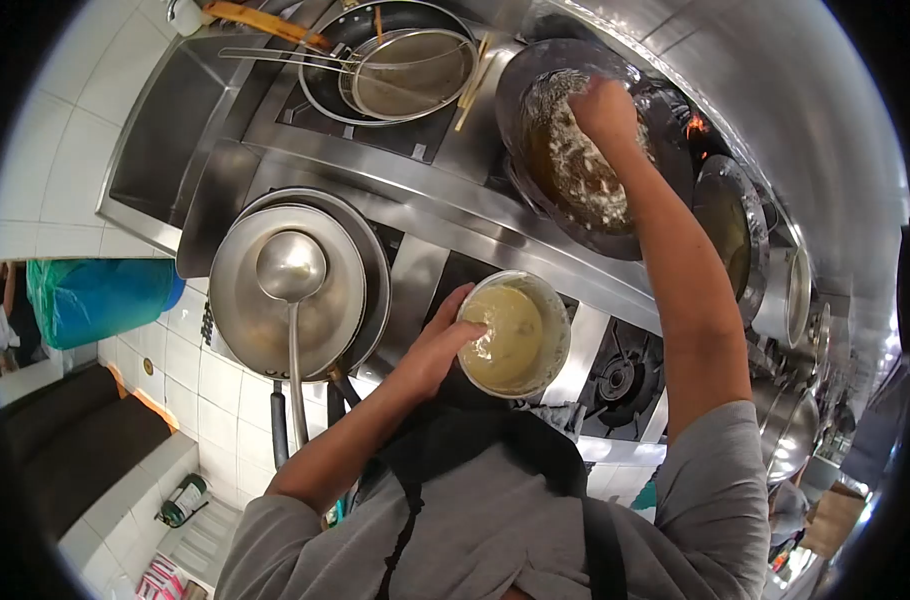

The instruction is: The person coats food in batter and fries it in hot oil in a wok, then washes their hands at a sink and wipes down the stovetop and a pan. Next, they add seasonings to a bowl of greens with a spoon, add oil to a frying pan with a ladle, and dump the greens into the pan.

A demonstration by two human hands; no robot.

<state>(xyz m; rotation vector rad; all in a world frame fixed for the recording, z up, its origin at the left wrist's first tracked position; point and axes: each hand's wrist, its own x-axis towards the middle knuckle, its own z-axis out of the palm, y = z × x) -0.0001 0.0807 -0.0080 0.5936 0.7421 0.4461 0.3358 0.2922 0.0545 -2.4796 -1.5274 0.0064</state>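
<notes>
My left hand (440,345) grips the side of a round white tub (550,375) of pale yellow batter (505,335), its thumb over the rim. My right hand (605,108) is over a large dark wok (520,80) at the upper right, its fingers bunched together, pointing down. Whether anything is between those fingers cannot be made out. Brown oil (555,165) with many pale, foamy bits of batter fills the wok around and below this hand.
Stacked pans (230,280) with a metal ladle (292,268) stand at left. A strainer (415,75) rests in a black pan at the top. A gas burner (620,380) lies right of the tub. Flames (695,124) show beside the wok, near another oil pan (723,235).
</notes>
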